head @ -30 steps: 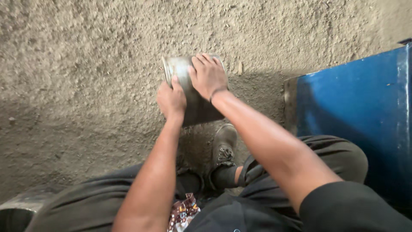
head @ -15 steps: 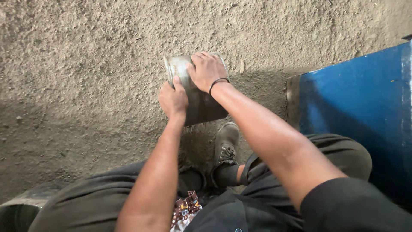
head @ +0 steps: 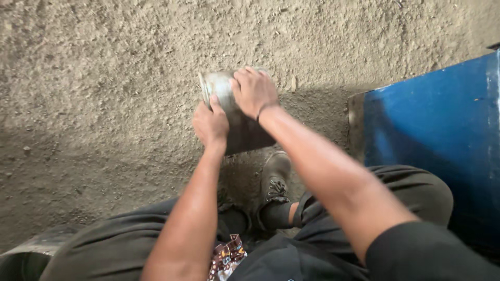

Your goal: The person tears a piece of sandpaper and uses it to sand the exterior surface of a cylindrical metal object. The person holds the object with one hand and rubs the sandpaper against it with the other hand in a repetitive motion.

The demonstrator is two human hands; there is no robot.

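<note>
Both hands grip a metal can (head: pixel 237 112) above the dirt ground (head: pixel 104 78). Left hand (head: pixel 210 124) clasps its side. Right hand (head: pixel 253 91) is clamped over its top.

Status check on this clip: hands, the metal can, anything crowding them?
Left hand and right hand both grip the metal can, tilted above the dirt ground. Blue container at right, apart. Boot below.
</note>
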